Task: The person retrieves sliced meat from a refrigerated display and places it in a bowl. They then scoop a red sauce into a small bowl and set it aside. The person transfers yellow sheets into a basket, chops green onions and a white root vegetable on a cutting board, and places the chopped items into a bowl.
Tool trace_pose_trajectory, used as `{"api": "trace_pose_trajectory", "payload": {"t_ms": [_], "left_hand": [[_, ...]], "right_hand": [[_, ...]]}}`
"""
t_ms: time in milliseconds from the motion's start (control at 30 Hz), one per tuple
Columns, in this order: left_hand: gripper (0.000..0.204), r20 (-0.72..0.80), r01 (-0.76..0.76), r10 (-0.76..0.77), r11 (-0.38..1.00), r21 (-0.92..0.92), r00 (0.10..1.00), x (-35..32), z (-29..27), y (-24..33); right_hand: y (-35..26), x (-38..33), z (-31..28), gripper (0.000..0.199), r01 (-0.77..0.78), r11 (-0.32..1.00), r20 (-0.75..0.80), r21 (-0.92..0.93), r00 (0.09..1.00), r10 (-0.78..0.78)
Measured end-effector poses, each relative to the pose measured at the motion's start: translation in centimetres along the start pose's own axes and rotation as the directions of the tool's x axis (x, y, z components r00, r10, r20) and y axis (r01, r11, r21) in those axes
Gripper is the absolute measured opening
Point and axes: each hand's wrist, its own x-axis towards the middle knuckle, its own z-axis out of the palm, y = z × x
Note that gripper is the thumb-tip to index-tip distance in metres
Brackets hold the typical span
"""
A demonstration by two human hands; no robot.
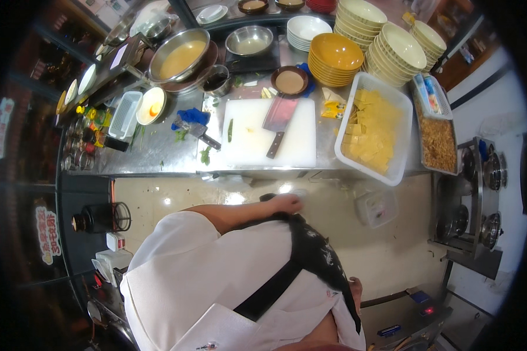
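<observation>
My left hand [288, 203] is curled closed in front of my black apron [310, 243]; whatever its fingers hold, if anything, is hidden. Low at my right side, my right hand [355, 290] shows only in part beside the apron's edge, its fingers mostly hidden. Beyond my hands, on the steel counter, lies a white cutting board [246, 146] with a cleaver [283, 114] resting on it, handle toward me. A green chili [230, 130] is on the board's left part. Neither hand touches the board or cleaver.
Right of the board stands a white tub [386, 179] of yellow square sheets [372, 131], near a tray of brown crumbly food [438, 143]. Yellow bowls [336, 55] are stacked behind. A scraper [199, 131] and blue cloth [191, 117] lie left. A plastic bin [377, 209] sits below.
</observation>
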Motion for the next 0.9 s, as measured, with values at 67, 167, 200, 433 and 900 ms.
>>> {"api": "trace_pose_trajectory", "payload": {"t_ms": [67, 167, 200, 433, 900], "left_hand": [[0.038, 0.041, 0.027, -0.026, 0.999, -0.035, 0.999, 0.7, -0.7, 0.5], [0.037, 0.048, -0.066, 0.066, 0.998, 0.003, 0.997, 3.0, -2.1, 1.4], [0.037, 0.051, -0.038, 0.037, 0.999, 0.024, 0.998, 4.4, -2.5, 2.0], [0.03, -0.138, -0.063, 0.068, 0.997, 0.04, 0.988, 14.8, -4.5, 6.0], [0.022, -0.07, -0.129, 0.123, 0.988, -0.082, 0.99, 12.0, -1.8, 9.2]], "right_hand": [[2.1, 1.7, -0.2, 0.032, -0.031, 0.999, 0.054, 0.035, 0.998, 0.029], [5.3, 3.0, -0.8, 0.025, 0.374, 0.876, 0.087, -0.306, 0.927, -0.365], [5.8, 3.4, -1.0, 0.025, 0.461, 0.805, 0.101, -0.373, 0.883, -0.459], [-1.6, 5.6, -3.8, 0.025, 0.09, 0.956, 0.04, -0.281, 0.996, -0.082], [-12.0, 11.1, -3.6, 0.027, 0.167, 0.904, 0.128, -0.392, 0.984, -0.127]]}}
